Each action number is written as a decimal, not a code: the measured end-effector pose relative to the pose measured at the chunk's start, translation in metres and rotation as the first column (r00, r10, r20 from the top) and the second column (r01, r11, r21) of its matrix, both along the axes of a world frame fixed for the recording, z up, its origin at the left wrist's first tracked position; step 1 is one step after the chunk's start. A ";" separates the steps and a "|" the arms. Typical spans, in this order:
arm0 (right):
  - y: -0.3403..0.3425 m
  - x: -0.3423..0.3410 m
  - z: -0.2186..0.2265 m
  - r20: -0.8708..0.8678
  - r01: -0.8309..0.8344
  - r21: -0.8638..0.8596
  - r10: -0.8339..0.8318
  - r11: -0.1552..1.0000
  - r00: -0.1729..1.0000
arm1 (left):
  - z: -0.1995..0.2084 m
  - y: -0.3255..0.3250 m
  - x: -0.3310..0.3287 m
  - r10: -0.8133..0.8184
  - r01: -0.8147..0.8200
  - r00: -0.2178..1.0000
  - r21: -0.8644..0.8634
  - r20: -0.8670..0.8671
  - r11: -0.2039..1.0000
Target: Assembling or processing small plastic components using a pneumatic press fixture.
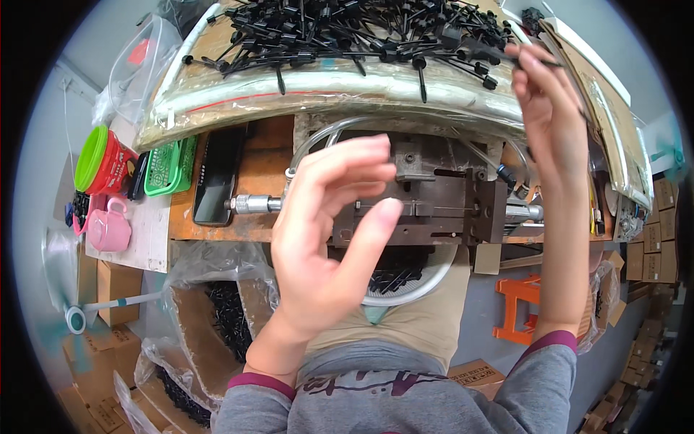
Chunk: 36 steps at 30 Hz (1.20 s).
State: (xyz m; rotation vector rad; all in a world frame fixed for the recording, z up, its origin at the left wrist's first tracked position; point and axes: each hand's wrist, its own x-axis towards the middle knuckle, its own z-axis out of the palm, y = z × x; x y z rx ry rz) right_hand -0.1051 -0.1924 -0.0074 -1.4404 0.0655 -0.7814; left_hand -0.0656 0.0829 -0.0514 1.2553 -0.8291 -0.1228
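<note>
This is a workshop: a metal fixture (486, 210) sits on a bench (256, 173) mid-frame; black parts (311, 32) heap at the top; cardboard boxes (653, 252) stack at far right.

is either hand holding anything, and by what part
Right hand: a slender black part, pinched; blur hides exactly where along it. Left hand: nothing, open.

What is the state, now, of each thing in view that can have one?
Left hand: open, fingers curved, nothing visibly held
Right hand: pinching a black part
Phone: lying flat, screen dark
Black heap: loose, jumbled
Carton: open, plastic-lined, containing black pieces
</note>
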 end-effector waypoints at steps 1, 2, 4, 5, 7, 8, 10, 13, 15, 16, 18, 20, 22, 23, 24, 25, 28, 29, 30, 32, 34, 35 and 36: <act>0.014 -0.007 -0.004 0.014 -0.081 0.038 0.081 0.996 0.997 | -0.003 -0.005 0.002 -0.017 0.018 0.998 0.018 -0.055 1.000; 0.032 -0.013 -0.006 0.001 -0.085 0.020 0.085 0.996 0.996 | -0.001 -0.007 0.002 -0.024 0.020 0.996 -0.043 -0.083 0.999; 0.055 -0.032 -0.015 -0.096 -0.173 0.149 0.188 0.974 0.977 | 0.002 -0.006 0.002 -0.118 0.103 0.970 -0.081 -0.212 0.991; 0.066 -0.039 -0.020 -0.130 -0.198 0.187 0.224 0.962 0.966 | 0.004 -0.004 0.002 -0.162 0.139 0.949 -0.102 -0.272 0.985; 0.075 -0.054 -0.032 -0.144 -0.237 0.266 0.281 0.935 0.949 | -0.002 0.007 0.009 -0.106 0.115 0.984 0.051 -0.145 0.992; 0.077 -0.060 -0.035 -0.137 -0.246 0.295 0.295 0.923 0.945 | -0.005 0.010 0.011 -0.169 0.175 0.976 0.033 -0.134 0.984; 0.078 -0.069 -0.040 -0.160 -0.300 0.287 0.355 0.910 0.921 | -0.003 0.011 0.005 -0.285 0.295 0.916 -0.006 -0.282 0.955; 0.081 -0.077 -0.045 -0.177 -0.341 0.281 0.397 0.897 0.900 | -0.012 0.016 0.000 -0.301 0.304 0.833 -0.071 -0.463 0.950; 0.080 -0.081 -0.042 -0.197 -0.363 0.299 0.429 0.883 0.881 | -0.012 0.017 -0.004 -0.319 0.295 0.822 -0.126 -0.472 0.947; 0.081 -0.082 -0.042 -0.196 -0.379 0.282 0.440 0.881 0.877 | -0.014 0.022 -0.007 -0.334 0.321 0.816 -0.110 -0.473 0.941; 0.083 -0.084 -0.044 -0.194 -0.410 0.249 0.460 0.877 0.866 | -0.006 0.026 -0.015 -0.299 0.308 0.770 -0.082 -0.563 0.948; 0.084 -0.086 -0.045 -0.199 -0.394 0.217 0.436 0.893 0.878 | -0.001 0.028 -0.013 -0.338 0.411 0.838 0.088 -0.430 0.907; 0.084 -0.087 -0.049 -0.219 -0.297 0.038 0.298 0.954 0.929 | -0.002 0.030 -0.010 -0.402 0.447 0.890 0.234 -0.217 0.864; 0.084 -0.087 -0.050 -0.215 -0.170 -0.080 0.149 0.982 0.965 | -0.003 0.030 -0.012 -0.385 0.416 0.909 0.278 -0.161 0.866; 0.085 -0.088 -0.052 -0.206 -0.029 -0.193 -0.012 0.981 0.978 | -0.006 0.030 -0.016 -0.369 0.382 0.924 0.320 -0.103 0.867; 0.087 -0.088 -0.050 -0.198 0.097 -0.176 -0.132 0.980 0.971 | -0.007 0.030 -0.019 -0.351 0.342 0.935 0.358 -0.042 0.869; 0.083 -0.095 -0.050 -0.145 0.100 -0.056 -0.107 0.993 0.984 | -0.034 0.017 -0.029 -0.183 0.033 0.940 0.458 0.287 0.888; 0.085 -0.097 -0.050 -0.170 0.089 -0.043 -0.095 0.995 0.981 | -0.044 0.012 -0.030 -0.140 -0.067 0.911 0.476 0.387 0.877; 0.087 -0.098 -0.050 -0.195 0.078 -0.030 -0.082 0.997 0.977 | -0.054 0.008 -0.030 -0.145 -0.113 0.863 0.465 0.484 0.878; 0.093 -0.100 -0.050 -0.242 0.110 0.018 -0.102 0.994 0.965 | -0.057 0.002 -0.032 -0.167 -0.206 0.787 0.508 0.594 0.836; 0.095 -0.105 -0.048 -0.304 0.119 0.016 -0.108 0.993 0.947 | -0.059 -0.004 -0.033 -0.163 -0.311 0.705 0.507 0.691 0.804; 0.096 -0.106 -0.046 -0.333 0.123 0.014 -0.111 0.992 0.936 | -0.059 -0.007 -0.032 -0.166 -0.326 0.691 0.508 0.704 0.798; 0.100 -0.105 -0.045 -0.375 0.157 0.024 -0.137 0.987 0.917 | -0.058 -0.008 -0.031 -0.168 -0.340 0.677 0.508 0.716 0.792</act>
